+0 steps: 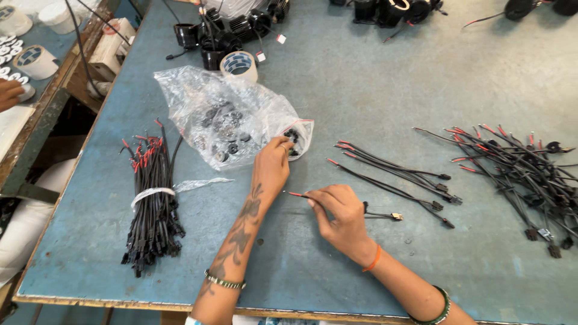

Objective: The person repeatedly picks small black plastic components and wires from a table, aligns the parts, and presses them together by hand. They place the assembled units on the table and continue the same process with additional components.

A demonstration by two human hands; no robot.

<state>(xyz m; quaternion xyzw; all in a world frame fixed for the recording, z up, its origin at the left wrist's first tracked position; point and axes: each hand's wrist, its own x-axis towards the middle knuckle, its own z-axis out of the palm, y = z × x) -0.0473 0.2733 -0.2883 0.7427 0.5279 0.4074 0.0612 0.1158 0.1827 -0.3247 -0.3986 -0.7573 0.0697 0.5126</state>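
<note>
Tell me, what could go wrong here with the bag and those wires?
The left hand reaches into the mouth of the clear plastic bag; a tug might spill its small black parts. The thin cable in the right hand could tangle with the loose cables lying close by.

worn blue-grey worktable point(361, 90), chipped wooden front edge; second bench point(42, 120) just off its left edge, even daylight, floor hidden

Left hand point(272, 164) sits mid-frame, forearm running up from the bottom edge, fingers stretched forward and curled at the tips. Right hand point(341, 213) sits just right of it, lower centre, forearm angled in from bottom right, thumb and fingers pinched together.
</note>
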